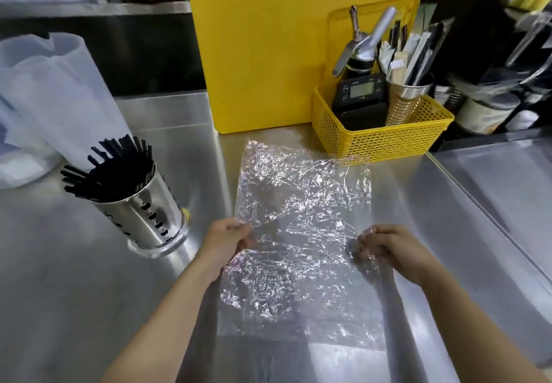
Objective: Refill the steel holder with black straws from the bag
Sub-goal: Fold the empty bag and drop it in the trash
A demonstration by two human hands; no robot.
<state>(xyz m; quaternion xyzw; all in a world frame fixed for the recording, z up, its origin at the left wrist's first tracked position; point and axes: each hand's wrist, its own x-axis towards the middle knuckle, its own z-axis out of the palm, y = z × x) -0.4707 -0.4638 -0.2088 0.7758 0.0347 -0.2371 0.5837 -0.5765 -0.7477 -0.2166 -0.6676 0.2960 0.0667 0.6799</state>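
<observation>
A steel counter (74,278) holds a yellow board (263,54) at the back, a flat, crinkly clear bag (301,197) in the middle and a yellow basket (385,140) just behind the bag. The holder (149,218) stands left of the bag, full of black straws (115,164). The left hand (228,237) pinches the bag's left edge, and the right hand (391,248) grips its right edge with curled fingers.

Yellow mesh basket (385,140), on steel counter (74,278).
- Inside it: black digital scale (360,91), cream siphon (363,51), perforated steel cup (403,104) of wrapped utensils.
- Behind it: upright yellow cutting board (263,54).
- Far left of it: translucent white plastic bundle (50,90).
</observation>
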